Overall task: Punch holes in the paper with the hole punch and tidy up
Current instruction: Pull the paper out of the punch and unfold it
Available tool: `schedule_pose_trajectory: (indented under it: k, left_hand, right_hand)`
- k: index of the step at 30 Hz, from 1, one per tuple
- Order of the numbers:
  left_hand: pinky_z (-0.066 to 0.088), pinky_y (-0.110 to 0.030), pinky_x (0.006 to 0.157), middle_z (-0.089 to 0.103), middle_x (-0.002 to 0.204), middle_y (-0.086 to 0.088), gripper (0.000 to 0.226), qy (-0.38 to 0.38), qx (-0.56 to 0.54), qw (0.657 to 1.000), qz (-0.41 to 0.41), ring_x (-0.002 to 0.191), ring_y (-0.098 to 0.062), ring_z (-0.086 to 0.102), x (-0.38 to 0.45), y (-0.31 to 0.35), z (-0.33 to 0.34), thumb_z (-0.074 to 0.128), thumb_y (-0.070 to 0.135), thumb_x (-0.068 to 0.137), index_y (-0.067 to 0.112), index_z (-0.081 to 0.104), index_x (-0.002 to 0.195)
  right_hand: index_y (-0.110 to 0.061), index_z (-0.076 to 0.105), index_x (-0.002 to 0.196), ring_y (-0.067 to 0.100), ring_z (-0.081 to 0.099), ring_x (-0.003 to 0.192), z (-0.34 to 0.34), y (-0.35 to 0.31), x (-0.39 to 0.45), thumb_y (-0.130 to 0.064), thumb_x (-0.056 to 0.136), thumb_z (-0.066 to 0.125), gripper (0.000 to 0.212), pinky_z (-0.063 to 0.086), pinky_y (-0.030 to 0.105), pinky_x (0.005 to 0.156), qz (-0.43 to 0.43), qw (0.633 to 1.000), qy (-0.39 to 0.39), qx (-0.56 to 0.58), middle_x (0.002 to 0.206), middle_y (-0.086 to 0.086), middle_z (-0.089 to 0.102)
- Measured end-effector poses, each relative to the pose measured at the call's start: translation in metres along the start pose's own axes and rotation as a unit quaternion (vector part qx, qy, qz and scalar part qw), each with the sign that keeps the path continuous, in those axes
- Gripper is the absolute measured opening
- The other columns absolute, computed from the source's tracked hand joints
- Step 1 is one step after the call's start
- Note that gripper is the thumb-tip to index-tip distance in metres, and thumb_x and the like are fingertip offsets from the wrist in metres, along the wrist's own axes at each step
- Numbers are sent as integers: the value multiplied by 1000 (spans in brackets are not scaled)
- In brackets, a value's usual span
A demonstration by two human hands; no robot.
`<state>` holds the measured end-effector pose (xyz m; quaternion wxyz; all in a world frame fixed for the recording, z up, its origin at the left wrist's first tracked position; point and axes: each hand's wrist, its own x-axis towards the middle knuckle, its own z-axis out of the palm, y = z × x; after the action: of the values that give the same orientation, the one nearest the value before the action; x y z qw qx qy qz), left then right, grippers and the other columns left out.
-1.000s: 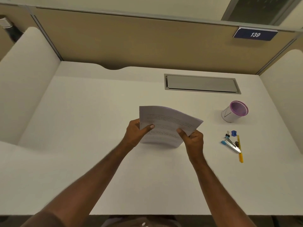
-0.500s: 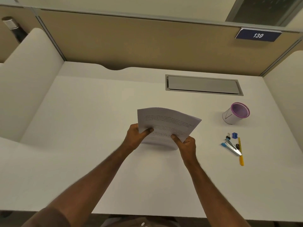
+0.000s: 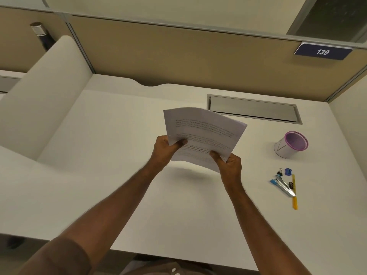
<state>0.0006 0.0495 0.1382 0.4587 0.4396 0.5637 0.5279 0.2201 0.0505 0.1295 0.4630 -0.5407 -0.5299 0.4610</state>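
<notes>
A stack of printed paper sheets point(image 3: 204, 133) hangs in the air above the middle of the white desk point(image 3: 119, 195), bowed upward. My left hand point(image 3: 163, 149) grips its lower left edge, thumb on top. My right hand point(image 3: 230, 162) pinches its lower right corner. To the right on the desk lies a blue and silver punch-like tool point(image 3: 283, 185), apart from both hands.
A white cup with a purple rim point(image 3: 291, 144) lies tilted at the right. Beside the tool are a black binder clip point(image 3: 280, 172), a small blue object point(image 3: 288, 171) and a yellow pen point(image 3: 294, 192). A metal cable hatch point(image 3: 252, 109) sits at the back. Partitions enclose three sides.
Both hands have lifted the paper off the desk and a little away from me. My right hand has slid along the bottom edge toward the corner.
</notes>
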Motion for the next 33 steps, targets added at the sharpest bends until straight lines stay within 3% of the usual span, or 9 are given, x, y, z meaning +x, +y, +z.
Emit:
schedule_pose_trajectory:
  k: [6,12,14,16,19,22,27,33]
  left_hand:
    - [61,-24,74,81,94,8,19,43,-9,999,-2,86,-14,77,7,26,-5,81,30,81,23,78,98]
    - [65,-35,73,81,96,-3,29,76,16,996,-31,84,-22,79,10,37,-18,83,29,83,12,77,106]
    - [64,-32,74,81,93,-2,26,97,24,994,-45,83,-19,78,10,36,-26,81,28,85,10,77,103]
    - [58,-21,64,78,79,7,17,128,24,990,-62,69,-6,73,9,32,-36,78,25,88,9,76,91]
    - [51,-17,57,71,68,5,18,154,29,984,-84,58,-4,63,8,21,-52,74,21,90,11,69,76]
    - [49,-15,55,67,68,1,22,160,39,981,-99,56,-6,59,7,7,-71,74,20,90,12,66,71]
    - [47,-20,57,61,57,8,33,157,58,978,-126,54,-8,55,11,-18,-102,75,18,89,17,59,60]
    - [46,-34,70,61,69,-5,35,131,87,976,-152,68,-23,55,19,-39,-143,74,17,89,15,56,60]
  right_hand:
    - [-35,75,84,5,71,71,2,-32,15,-29,85,79,7,57,20,62,-16,1000,-14,14,81,-21,77]
    - [-30,73,82,12,76,70,11,-45,27,-21,84,81,11,58,19,56,18,998,-60,19,76,-18,77]
    - [-25,74,82,11,75,68,17,-44,29,-18,82,82,10,58,21,57,40,996,-69,32,75,-13,78]
    - [-15,76,88,18,76,73,24,-42,30,-13,81,82,9,60,25,61,74,993,-77,50,82,-3,79]
    - [-2,74,105,28,75,85,37,-41,27,-9,81,80,26,63,34,72,120,987,-88,63,99,11,78]
    - [-11,74,101,24,75,84,54,-36,23,-1,82,78,23,62,28,69,135,982,-99,86,99,5,78]
    - [-9,71,114,31,73,100,90,-23,12,3,84,74,33,58,45,91,193,971,-103,95,113,11,75]
    - [-22,74,92,30,75,93,136,-6,6,-5,82,78,21,60,45,86,247,965,-77,46,103,8,77]
